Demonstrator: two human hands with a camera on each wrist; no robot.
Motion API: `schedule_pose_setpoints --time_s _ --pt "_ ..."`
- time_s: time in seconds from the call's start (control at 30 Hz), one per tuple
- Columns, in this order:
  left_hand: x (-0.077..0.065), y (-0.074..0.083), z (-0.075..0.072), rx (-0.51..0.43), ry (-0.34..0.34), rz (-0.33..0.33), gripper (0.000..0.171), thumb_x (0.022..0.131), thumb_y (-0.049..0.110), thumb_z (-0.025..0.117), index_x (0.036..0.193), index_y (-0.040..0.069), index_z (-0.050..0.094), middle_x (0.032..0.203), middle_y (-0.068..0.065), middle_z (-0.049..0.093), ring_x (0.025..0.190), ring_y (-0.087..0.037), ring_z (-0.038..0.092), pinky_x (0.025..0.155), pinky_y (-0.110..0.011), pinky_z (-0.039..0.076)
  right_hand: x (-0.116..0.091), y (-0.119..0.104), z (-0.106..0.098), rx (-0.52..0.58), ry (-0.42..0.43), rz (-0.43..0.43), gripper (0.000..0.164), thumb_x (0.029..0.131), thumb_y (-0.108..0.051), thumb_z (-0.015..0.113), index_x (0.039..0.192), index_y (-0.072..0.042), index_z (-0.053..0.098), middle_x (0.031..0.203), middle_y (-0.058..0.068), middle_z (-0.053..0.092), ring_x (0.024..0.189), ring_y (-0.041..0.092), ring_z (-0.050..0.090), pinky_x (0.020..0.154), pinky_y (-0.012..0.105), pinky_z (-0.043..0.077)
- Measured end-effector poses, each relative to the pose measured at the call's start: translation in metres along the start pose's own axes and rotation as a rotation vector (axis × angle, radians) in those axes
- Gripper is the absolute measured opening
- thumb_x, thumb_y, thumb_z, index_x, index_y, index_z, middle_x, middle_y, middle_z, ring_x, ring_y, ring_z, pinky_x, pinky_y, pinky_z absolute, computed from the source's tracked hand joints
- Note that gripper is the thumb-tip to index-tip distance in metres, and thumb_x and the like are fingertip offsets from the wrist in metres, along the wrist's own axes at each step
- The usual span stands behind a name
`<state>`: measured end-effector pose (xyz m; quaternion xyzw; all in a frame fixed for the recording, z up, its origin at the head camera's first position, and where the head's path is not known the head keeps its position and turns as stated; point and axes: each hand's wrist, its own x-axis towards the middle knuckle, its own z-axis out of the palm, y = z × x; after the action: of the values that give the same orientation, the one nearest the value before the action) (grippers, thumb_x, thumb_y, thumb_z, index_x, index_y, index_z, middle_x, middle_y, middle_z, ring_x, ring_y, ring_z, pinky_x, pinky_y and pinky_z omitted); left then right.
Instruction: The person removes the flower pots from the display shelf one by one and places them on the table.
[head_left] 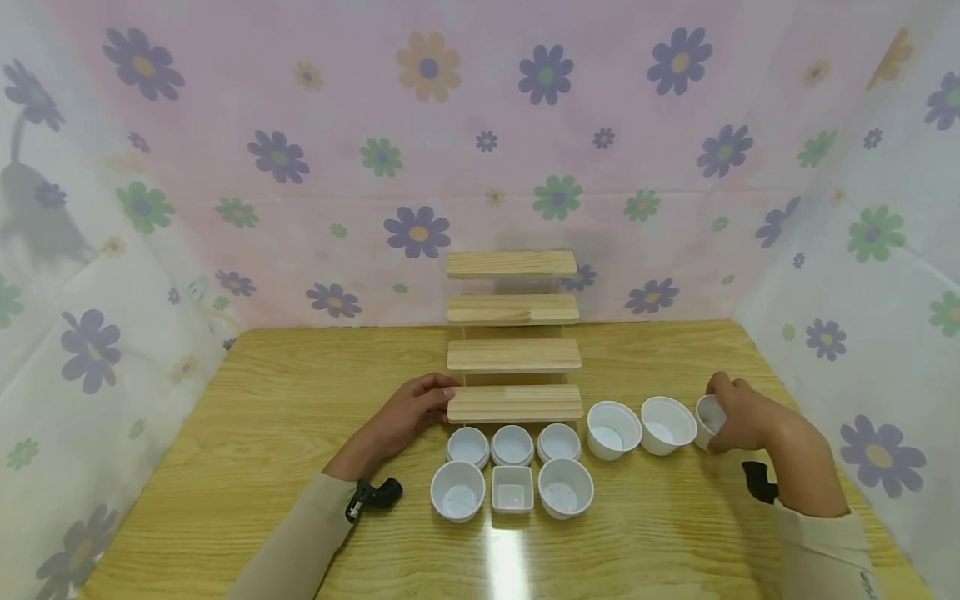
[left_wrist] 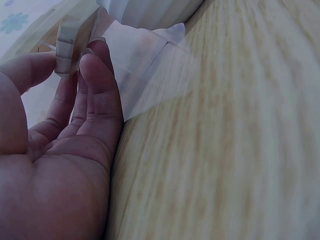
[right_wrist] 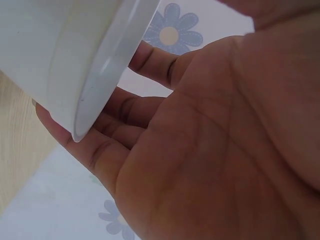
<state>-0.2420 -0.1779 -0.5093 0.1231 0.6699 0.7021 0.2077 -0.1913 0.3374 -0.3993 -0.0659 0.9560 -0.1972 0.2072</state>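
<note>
My left hand (head_left: 408, 410) grips the left end of the lowest wooden step (head_left: 515, 403) of a tiered display stand. The left wrist view has my thumb at one side of the step's end (left_wrist: 66, 47) and fingers at the other, beside a clear plastic support (left_wrist: 150, 65). On the right, my right hand (head_left: 746, 414) holds a white plastic cup (head_left: 703, 423), partly covered by the hand. Close up, my fingers (right_wrist: 102, 150) curl round the outside of the cup's rim (right_wrist: 102, 82); the thumb's grip is mostly out of view.
Two more white cups, a near one (head_left: 613, 432) and another (head_left: 667, 425), stand left of the right hand. Several small round tubs and cups (head_left: 512, 446) sit in rows before the stand, with a square white dish (head_left: 513, 490) among them. Flowered cloth (head_left: 480, 167) hangs behind the wooden table (head_left: 300, 517).
</note>
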Motion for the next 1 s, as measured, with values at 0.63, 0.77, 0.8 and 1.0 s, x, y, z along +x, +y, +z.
schedule_pose_setpoints --time_s 0.63,0.77,0.8,1.0 --pt "-0.001 0.002 0.003 0.008 0.000 -0.017 0.041 0.111 0.022 0.057 0.140 -0.007 0.054 0.117 -0.010 0.065 0.090 -0.016 0.063 0.082 -0.028 0.056 -0.015 -0.001 -0.005 -0.046 0.074 -0.095 0.102 0.077 -0.026 0.094 0.151 0.010 0.033 0.133 0.045 0.043 0.115 0.059 0.054 0.082 0.064 0.053" --pt "-0.003 0.007 0.003 0.060 0.006 -0.021 0.040 0.111 0.024 0.059 0.139 -0.005 0.056 0.117 -0.012 0.065 0.091 -0.019 0.064 0.082 -0.030 0.057 -0.024 -0.007 -0.009 -0.006 0.096 -0.149 0.100 0.087 -0.036 0.089 0.155 0.009 0.032 0.138 0.041 0.043 0.121 0.059 0.053 0.086 0.064 0.053" --pt "-0.004 0.009 0.003 0.088 0.009 -0.015 0.041 0.111 0.025 0.059 0.138 -0.005 0.056 0.118 -0.013 0.065 0.092 -0.020 0.065 0.082 -0.032 0.058 -0.025 -0.009 -0.010 0.000 0.102 -0.164 0.097 0.090 -0.038 0.086 0.156 0.008 0.032 0.140 0.040 0.042 0.123 0.058 0.052 0.088 0.065 0.052" --pt "-0.010 0.027 -0.008 0.311 0.122 0.005 0.036 0.111 0.023 0.058 0.135 -0.004 0.060 0.118 -0.018 0.070 0.103 -0.029 0.071 0.087 -0.039 0.059 -0.028 -0.020 -0.014 -0.005 0.211 -0.257 0.079 0.101 -0.037 0.075 0.156 0.007 0.037 0.144 0.035 0.042 0.128 0.054 0.050 0.093 0.069 0.048"
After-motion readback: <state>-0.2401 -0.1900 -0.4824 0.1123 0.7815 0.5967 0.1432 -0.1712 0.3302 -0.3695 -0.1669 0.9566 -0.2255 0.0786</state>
